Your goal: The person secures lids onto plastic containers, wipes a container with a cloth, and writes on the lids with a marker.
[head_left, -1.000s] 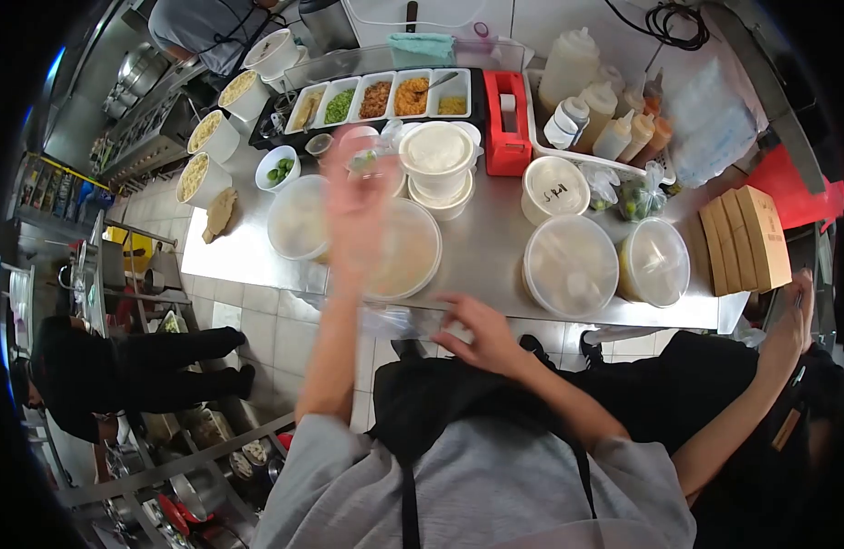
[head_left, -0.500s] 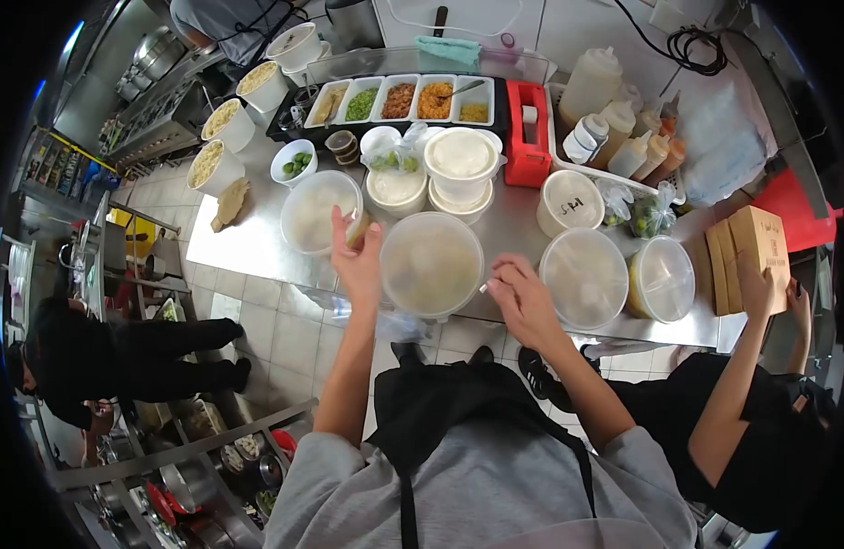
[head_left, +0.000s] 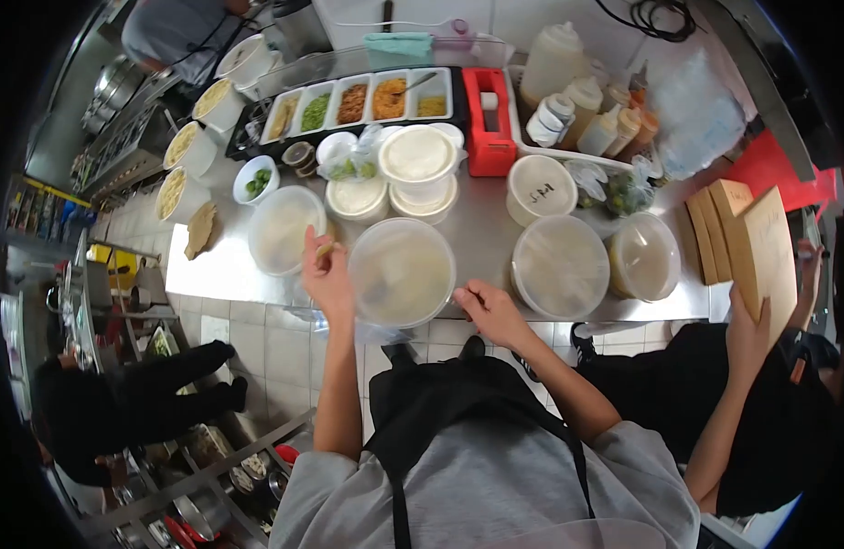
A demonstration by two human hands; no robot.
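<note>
A large round lidded tub (head_left: 402,274) with a translucent cloudy lid stands at the counter's front edge before me. My left hand (head_left: 328,279) is raised at its left side, thumb and index finger apart and the other fingers partly curled. Just beyond that hand is another lidded tub (head_left: 284,238). On the right side of the middle tub, my right hand (head_left: 489,309) has its fingertips pinched together close to the lid's rim. Whatever is in that pinch is too small to make out. Further right sit two more lidded tubs (head_left: 561,267) (head_left: 644,257).
Behind the tubs are stacked white containers (head_left: 417,160), a topping tray (head_left: 367,102), a red holder (head_left: 490,137) and a bin of squeeze bottles (head_left: 586,114). At right, a co-worker holds a cardboard box (head_left: 760,261) beside stacked boxes. Another person stands at left.
My view has shifted, moving the counter leftward. My right fingers have closed up and come to the middle tub's rim. The co-worker's cardboard box has been lifted and tilted.
</note>
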